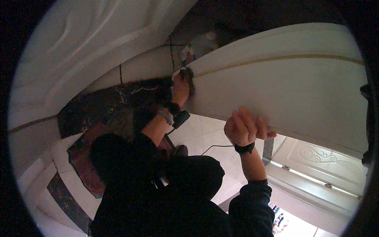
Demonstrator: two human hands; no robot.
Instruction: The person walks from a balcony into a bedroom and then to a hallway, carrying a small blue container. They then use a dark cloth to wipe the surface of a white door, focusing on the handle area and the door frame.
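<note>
My left hand (181, 87) is closed on a dark, rough-looking wad of cloth (188, 76) and presses it against the left end of a white door (276, 91). Dim light blurs the wad's edges, so its exact kind is hard to read. At the door's near edge is my right hand (244, 127), with its fingers bent around that edge. A brownish line runs along the upper part of the door. On my left wrist are a dark band and a grey band (166, 116); a dark band circles the right wrist.
Left of me stands a large white moulded panel (79, 51). Beyond the door's left end, a pale container (202, 43) sits in shadow. A dark red mat (89, 158) lies on white floor tiles (201, 132) with a black cable (217, 146). White carved panels (321, 154) stand to the right.
</note>
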